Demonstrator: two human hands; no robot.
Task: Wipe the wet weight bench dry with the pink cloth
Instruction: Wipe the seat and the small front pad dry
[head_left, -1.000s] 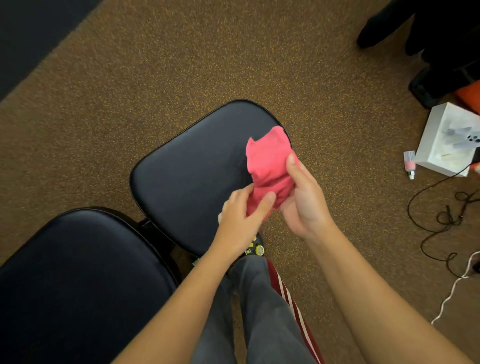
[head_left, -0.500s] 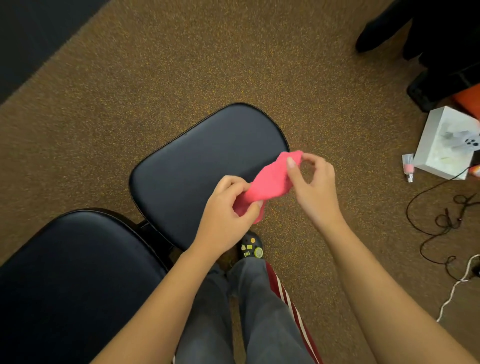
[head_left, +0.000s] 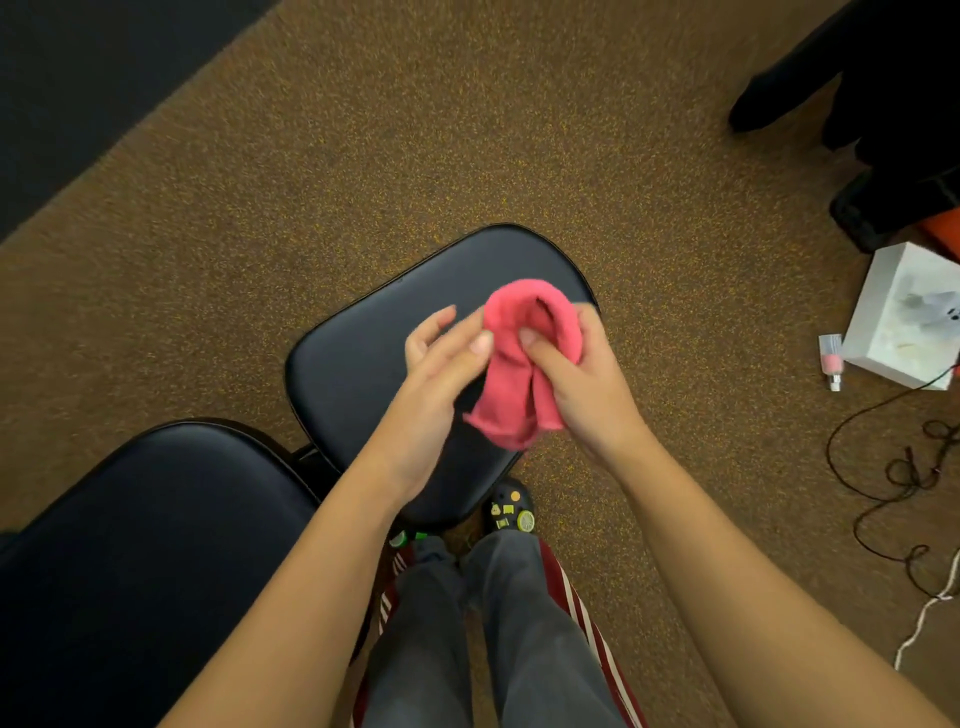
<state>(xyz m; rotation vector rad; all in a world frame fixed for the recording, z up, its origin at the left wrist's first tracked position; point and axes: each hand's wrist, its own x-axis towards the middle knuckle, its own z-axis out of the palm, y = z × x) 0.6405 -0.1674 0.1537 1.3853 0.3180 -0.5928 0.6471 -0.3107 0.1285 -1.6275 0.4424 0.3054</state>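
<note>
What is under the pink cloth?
The black bench seat pad lies below the pink cloth, which the right hand grips. The patch straight beneath is covered, so wetness there cannot be seen.

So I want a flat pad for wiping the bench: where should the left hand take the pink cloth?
Probably the hanging lower tail, from the left. The pink cloth is draped over the right hand up top and gripped there; only the bottom hem hangs free above the bench seat, facing the open left hand.

Brown speckled carpet (head_left: 311, 182), dark strip (head_left: 78, 78) across its top-left corner. White box (head_left: 893, 322), small bottle (head_left: 831, 358) and black cable (head_left: 883, 467) at right edge.
</note>
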